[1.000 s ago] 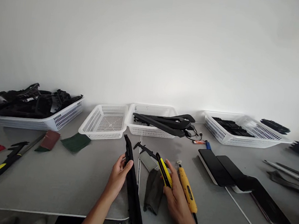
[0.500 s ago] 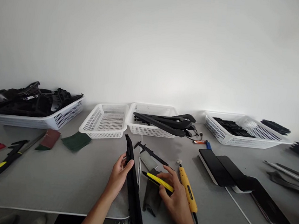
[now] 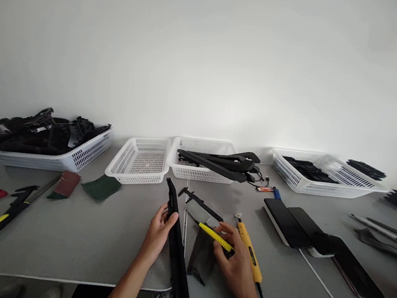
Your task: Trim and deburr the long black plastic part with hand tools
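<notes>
My left hand point(image 3: 163, 225) is wrapped round the upper part of a long black plastic part point(image 3: 175, 250), which slants down past the table's front edge. Between the fingers of my right hand point(image 3: 232, 250) is a yellow and black knife point(image 3: 215, 236), its thin blade pointing up and left toward the black part without touching it. Behind the blade lie a black caliper point(image 3: 203, 204) and a grey block point(image 3: 197, 212). A dark crumpled piece point(image 3: 201, 254) rests under the knife. Just right of my right hand is a yellow rotary tool point(image 3: 250, 250).
White baskets stand along the wall: one with black parts point(image 3: 89, 152), an empty one point(image 3: 137, 178), one with long black parts point(image 3: 201, 175), one at right point(image 3: 342, 191). Phones point(image 3: 289, 223) lie right. Green sheet point(image 3: 101, 189), red sandpaper point(image 3: 67, 184) and another caliper point(image 3: 10, 213) lie left.
The knife's blade now shows extended from the yellow handle, and the handle has shifted slightly right in my right hand. My left hand and the long black part have hardly moved.
</notes>
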`<move>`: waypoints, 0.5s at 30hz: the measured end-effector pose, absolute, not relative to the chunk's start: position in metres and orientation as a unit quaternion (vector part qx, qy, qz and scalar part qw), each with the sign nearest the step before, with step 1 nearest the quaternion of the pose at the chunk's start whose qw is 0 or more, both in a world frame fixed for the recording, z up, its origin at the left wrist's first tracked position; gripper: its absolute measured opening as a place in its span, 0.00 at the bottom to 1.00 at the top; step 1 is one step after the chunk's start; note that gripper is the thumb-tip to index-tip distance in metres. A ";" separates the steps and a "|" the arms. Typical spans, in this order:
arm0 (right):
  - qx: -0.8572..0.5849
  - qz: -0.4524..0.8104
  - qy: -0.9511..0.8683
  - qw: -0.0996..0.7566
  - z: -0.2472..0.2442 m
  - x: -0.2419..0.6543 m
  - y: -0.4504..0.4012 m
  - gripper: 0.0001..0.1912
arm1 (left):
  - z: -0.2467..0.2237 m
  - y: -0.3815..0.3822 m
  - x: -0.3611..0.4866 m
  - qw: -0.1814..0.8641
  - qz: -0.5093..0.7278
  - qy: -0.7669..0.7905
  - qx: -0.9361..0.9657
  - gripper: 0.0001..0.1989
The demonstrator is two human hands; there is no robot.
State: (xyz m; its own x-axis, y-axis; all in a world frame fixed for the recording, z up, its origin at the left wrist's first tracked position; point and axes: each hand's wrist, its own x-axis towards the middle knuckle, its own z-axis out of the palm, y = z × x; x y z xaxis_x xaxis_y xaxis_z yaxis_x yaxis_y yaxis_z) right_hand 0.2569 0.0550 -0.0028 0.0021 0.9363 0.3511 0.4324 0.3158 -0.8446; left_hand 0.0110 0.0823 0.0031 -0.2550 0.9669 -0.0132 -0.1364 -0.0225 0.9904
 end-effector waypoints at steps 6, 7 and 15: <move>-0.544 0.266 -0.601 0.522 -0.015 0.259 0.064 0.21 | 0.004 0.082 0.011 0.467 0.590 0.525 0.396 0.33; -0.547 0.275 -0.591 0.525 -0.016 0.259 0.064 0.21 | 0.004 0.082 0.012 0.469 0.589 0.525 0.397 0.32; -0.565 0.252 -0.587 0.522 -0.015 0.262 0.063 0.22 | 0.007 0.081 0.012 0.468 0.585 0.530 0.397 0.32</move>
State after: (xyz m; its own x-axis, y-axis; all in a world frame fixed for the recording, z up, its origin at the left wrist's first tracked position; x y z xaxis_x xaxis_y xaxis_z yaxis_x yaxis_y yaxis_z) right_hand 0.2622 0.0632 -0.0155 0.1830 0.9264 0.3292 0.4005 0.2356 -0.8855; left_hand 0.0116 0.0811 0.0067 -0.2469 0.9685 -0.0309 -0.1264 -0.0006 0.9920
